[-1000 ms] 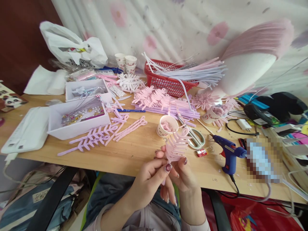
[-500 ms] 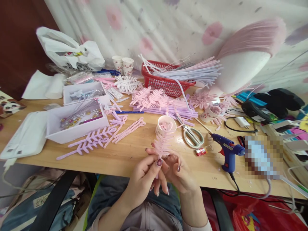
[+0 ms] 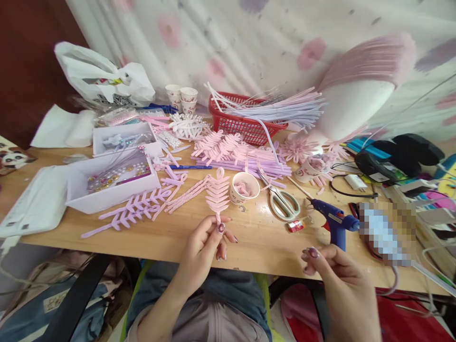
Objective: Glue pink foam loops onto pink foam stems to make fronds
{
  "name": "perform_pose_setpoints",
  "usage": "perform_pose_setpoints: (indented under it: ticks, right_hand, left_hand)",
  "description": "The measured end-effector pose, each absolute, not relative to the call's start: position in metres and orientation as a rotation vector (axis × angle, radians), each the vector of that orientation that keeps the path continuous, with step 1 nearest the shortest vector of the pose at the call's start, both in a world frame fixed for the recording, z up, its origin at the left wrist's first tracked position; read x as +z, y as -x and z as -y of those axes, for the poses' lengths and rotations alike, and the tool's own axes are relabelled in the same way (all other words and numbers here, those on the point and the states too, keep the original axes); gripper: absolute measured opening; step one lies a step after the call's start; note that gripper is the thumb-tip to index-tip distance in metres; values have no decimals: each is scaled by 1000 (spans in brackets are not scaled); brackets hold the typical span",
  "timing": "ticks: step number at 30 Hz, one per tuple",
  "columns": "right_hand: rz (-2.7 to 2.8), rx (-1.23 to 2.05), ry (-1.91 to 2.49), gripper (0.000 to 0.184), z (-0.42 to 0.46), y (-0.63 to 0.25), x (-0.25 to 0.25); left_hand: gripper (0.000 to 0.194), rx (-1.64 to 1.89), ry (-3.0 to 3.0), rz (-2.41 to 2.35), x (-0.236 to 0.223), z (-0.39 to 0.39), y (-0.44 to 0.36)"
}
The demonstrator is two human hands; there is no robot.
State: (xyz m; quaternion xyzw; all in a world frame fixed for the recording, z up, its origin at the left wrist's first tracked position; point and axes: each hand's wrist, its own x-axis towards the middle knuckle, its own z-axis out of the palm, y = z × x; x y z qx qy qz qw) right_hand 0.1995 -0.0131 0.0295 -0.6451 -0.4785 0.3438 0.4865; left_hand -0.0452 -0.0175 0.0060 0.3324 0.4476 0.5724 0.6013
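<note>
My left hand [image 3: 203, 254] pinches the short stem of a pink pipe-cleaner leaf [image 3: 218, 192] between thumb and fingers. The leaf stands up above the fingertips, with a small loop at its top and paired side barbs. Right beside it is a paper cup [image 3: 245, 189] with short pink pieces inside. Over the table's front edge, my right hand [image 3: 344, 280] is closed, thumb against curled fingers; whatever it may hold is hidden. The blue glue gun [image 3: 333, 216] is the closest tool to it. Scissors [image 3: 283, 199] lie between cup and glue gun.
Behind are a red basket [image 3: 245, 128] of pipe cleaners and a pile of pink leaves [image 3: 221, 147]. White boxes [image 3: 114, 194] of beads and purple sprigs [image 3: 131, 211] lie left. A white mannequin head [image 3: 356, 104] stands back right; cables and a second cup [image 3: 306, 171] are right.
My right hand has left the leaf and moved right, toward the glue gun. My left hand has shifted slightly left with the leaf, which now stands left of the cup.
</note>
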Motion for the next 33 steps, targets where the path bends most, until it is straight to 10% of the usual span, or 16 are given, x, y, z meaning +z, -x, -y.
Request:
perform_pose_setpoints:
  ticks: [33]
  right_hand:
    - [1151,1254,1117,12,-25,-79,18]
  left_hand:
    - [37,1172,-920,-1047,12,21,44]
